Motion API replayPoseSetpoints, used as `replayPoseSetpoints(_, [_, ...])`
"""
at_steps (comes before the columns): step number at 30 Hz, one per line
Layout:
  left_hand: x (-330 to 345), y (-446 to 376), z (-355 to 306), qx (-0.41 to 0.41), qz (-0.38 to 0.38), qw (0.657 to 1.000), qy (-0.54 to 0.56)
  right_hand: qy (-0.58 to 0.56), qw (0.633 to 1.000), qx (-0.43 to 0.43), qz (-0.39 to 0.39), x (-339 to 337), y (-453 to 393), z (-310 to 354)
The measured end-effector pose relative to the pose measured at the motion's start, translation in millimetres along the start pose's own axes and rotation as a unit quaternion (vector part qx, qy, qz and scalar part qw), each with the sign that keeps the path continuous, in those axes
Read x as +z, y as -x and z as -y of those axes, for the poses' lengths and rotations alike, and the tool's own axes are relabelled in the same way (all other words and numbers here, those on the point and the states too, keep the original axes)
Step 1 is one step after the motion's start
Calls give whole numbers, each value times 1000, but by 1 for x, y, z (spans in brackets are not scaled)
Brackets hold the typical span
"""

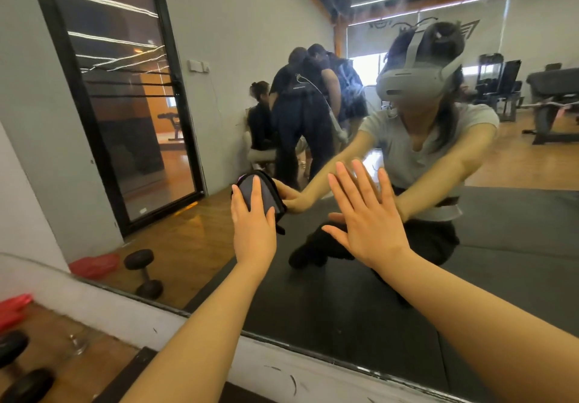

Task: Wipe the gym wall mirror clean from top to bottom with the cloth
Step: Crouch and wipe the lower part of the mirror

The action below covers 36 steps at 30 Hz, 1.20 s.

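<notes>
While no writing reads clearly, my left hand (pixel 252 224) presses the cloth (pixel 261 195) flat against the mirror (pixel 329 293), low near its bottom edge; my right hand (pixel 368 217) rests beside it, fingers spread.

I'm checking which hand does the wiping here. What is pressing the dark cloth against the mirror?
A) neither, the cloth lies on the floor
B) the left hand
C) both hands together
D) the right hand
B: the left hand presses the cloth flat against the mirror, while the right hand rests bare on the glass beside it.
</notes>
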<state>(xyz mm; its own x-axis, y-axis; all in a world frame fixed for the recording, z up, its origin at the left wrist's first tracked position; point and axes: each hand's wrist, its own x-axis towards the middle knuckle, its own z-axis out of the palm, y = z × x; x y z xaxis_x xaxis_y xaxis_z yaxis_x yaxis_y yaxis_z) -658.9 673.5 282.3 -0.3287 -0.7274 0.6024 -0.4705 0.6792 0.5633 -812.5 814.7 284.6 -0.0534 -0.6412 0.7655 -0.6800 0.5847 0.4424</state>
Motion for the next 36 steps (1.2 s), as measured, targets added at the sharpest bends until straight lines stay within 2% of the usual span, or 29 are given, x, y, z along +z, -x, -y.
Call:
replayPoseSetpoints(7, [2,-3,18,53,-7,999,-11,18,999,8,-26,9,-1,3])
replayPoseSetpoints(13, [-3,-28,65,201,-13,978,-60,27,999,28,-38,7,-1,9])
replayPoseSetpoints(17, [-10,-58,101,330,-24,937,-114,-26,992,109,-56,1,-7,36])
replayPoseSetpoints(23, [-28,-109,139,477,-87,863,-146,-119,951,281,-54,-14,-35,95])
replayPoseSetpoints(25, [-39,-128,147,489,-113,856,-123,-109,954,276,-44,-21,-47,113])
replayPoseSetpoints(29, [-74,-185,148,493,-136,856,-73,-61,976,207,-3,-31,-66,141])
replayPoseSetpoints(36, [-93,-227,158,557,-78,824,-73,-9,971,225,85,-38,-94,181])
